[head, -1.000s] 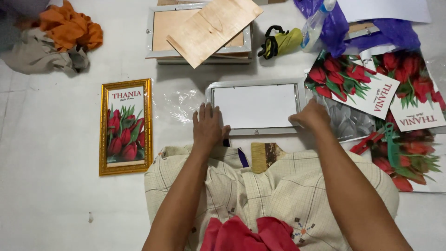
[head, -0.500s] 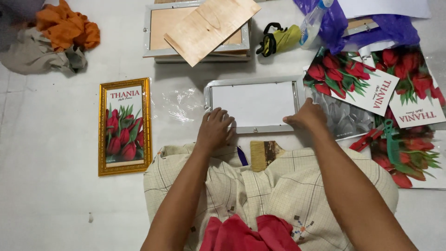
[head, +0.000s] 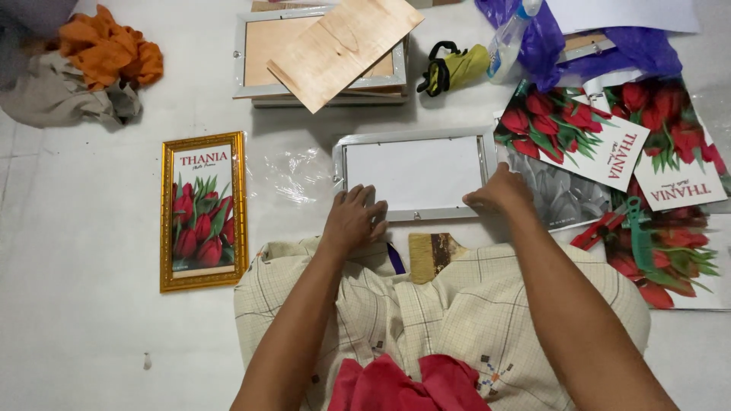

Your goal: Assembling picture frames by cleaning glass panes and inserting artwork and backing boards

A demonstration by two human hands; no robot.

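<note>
Item: silver picture frame (head: pixel 415 176), face down on floor, long axis left-right; our left hand (head: pixel 352 221) fingers spread flat on near rail, our right hand (head: pixel 499 194) fingers curled on near-right corner

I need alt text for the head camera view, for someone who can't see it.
Both hands press on a silver picture frame lying face down on the floor: left hand at its lower left edge, right hand at its lower right corner. A gold-framed tulip print lies to the left, loose tulip prints to the right, a paintbrush nearby.

Silver picture frame (head: pixel 415 176), face down, white backing showing, flat on pale floor, lengthwise
</note>
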